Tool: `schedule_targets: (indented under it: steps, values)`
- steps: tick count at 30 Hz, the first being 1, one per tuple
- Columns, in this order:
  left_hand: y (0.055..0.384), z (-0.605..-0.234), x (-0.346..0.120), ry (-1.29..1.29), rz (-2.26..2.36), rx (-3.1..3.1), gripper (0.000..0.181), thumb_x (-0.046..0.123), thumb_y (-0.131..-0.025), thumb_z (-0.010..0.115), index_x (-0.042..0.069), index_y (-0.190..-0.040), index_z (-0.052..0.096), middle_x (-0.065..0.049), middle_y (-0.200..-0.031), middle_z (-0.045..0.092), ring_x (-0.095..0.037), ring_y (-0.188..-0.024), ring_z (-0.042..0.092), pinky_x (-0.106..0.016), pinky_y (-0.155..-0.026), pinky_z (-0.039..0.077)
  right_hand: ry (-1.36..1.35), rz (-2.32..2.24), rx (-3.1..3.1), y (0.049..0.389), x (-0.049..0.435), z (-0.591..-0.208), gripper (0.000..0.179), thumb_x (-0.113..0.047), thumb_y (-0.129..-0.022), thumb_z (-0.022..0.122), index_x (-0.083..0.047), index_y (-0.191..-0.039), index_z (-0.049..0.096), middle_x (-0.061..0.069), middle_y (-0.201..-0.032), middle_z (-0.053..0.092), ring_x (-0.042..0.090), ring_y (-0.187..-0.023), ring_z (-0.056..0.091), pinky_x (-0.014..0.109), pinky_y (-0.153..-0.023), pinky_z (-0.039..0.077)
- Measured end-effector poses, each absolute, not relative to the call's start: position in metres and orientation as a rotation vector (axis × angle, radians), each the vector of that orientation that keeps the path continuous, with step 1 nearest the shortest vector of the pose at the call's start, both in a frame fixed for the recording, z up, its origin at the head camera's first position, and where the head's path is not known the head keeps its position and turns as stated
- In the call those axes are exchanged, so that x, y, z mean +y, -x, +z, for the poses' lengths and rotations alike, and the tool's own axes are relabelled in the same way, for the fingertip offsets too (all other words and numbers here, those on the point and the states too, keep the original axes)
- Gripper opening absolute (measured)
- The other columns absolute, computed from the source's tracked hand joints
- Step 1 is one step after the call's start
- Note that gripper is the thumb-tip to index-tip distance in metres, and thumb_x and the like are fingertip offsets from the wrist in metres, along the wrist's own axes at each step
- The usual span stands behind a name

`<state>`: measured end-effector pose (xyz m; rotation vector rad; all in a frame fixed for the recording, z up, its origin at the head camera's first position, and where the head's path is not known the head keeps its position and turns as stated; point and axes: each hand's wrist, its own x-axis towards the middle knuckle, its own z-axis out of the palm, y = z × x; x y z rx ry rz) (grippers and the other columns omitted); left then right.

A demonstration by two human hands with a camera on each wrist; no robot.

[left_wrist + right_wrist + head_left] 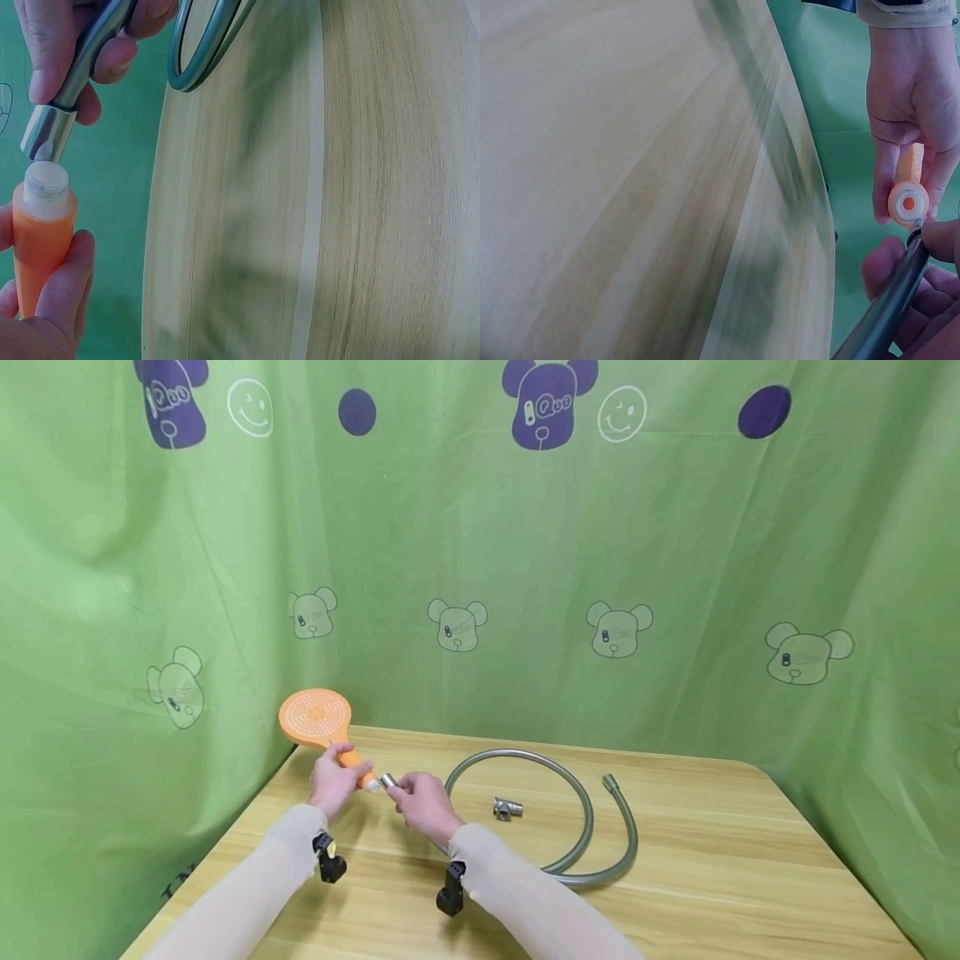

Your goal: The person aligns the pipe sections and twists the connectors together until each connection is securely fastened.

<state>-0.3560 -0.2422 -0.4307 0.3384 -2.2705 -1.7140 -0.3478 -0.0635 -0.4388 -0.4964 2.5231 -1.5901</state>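
Observation:
My left hand (334,783) grips the handle of an orange shower head (315,717), its round face tilted up over the table's far left corner. A white threaded end (46,184) sticks out of the handle toward my right hand (426,806). That hand pinches one end of a grey shower hose (101,37) just behind its silver metal nut (49,133). In the left wrist view the nut's open mouth is right at the white thread, at an angle to it. The thread's round opening faces the hose in the right wrist view.
The hose loops across the wooden table (720,860), and its other end fitting (609,782) lies at the right. Inside the loop sits a small metal valve fitting (505,810). A green patterned curtain (525,543) surrounds the table at the back and sides.

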Motion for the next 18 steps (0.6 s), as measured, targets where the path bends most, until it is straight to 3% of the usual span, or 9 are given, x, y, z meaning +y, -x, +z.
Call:
schedule_targets:
  steps: [18]
  values:
    - [0.3602,-0.4304,-0.2423,-0.349,-1.717,-2.234,0.057,0.012,-0.089,0.074,0.005,-0.140,0.049,-0.025,-0.128,0.057,-0.020,-0.090,0.065,-0.020,-0.071,0.057,0.528,-1.529,2.584,0.3466,-0.0672,-0.4410,0.014,-0.023,-0.098,0.066,-0.011,-0.091,0.069,0.000,-0.071,0.066,0.010,-0.055,0.057,0.024,-0.046,0.044]
